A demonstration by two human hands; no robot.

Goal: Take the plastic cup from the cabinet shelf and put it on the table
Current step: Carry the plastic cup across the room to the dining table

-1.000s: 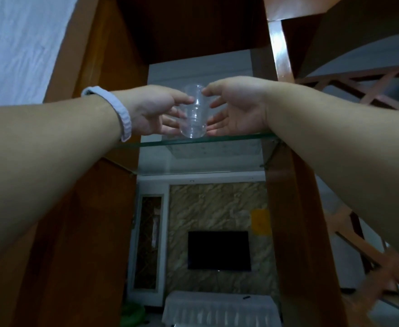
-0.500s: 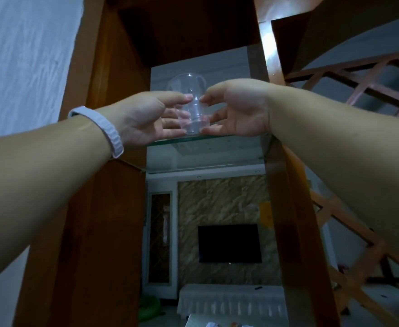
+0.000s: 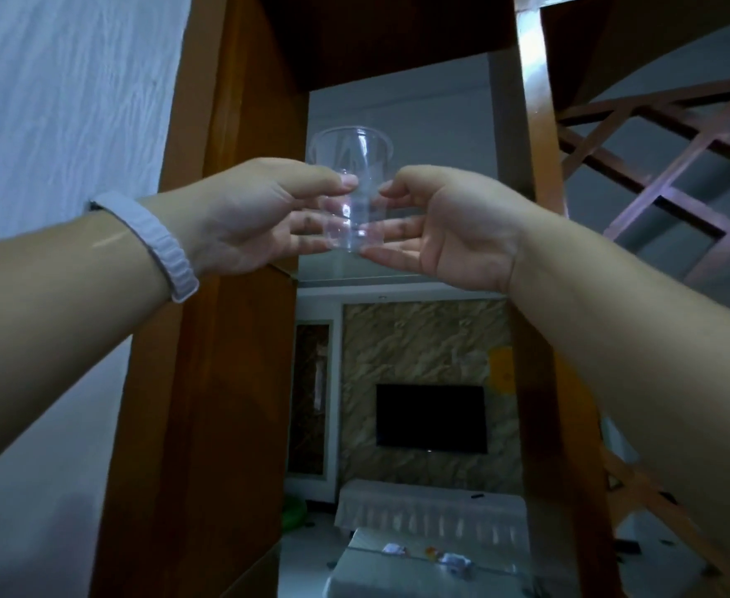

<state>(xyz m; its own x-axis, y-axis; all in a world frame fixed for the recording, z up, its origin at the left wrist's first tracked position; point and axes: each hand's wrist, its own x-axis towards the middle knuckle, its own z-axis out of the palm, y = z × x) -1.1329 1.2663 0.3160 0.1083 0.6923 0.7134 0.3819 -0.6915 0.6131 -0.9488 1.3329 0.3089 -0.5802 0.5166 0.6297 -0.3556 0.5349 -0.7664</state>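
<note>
A clear plastic cup (image 3: 353,166) is upright between both hands, its base a little above the glass shelf (image 3: 354,274) of the wooden cabinet. My left hand (image 3: 251,217), with a white band on the wrist, grips the cup's left side with thumb in front and fingers behind. My right hand (image 3: 445,226) holds the right side the same way. Through the cabinet opening, far below, a glass-topped table (image 3: 397,571) shows with small items on it.
Wooden cabinet posts (image 3: 531,123) flank the opening on both sides, with a dark wooden panel above. A wooden lattice (image 3: 678,166) is at the right. A white wall is on the left. A television (image 3: 430,418) hangs on the far wall.
Both hands have closed on the cup and lifted it off the glass shelf, drawing it toward me. The view has tilted down, so the table now shows.
</note>
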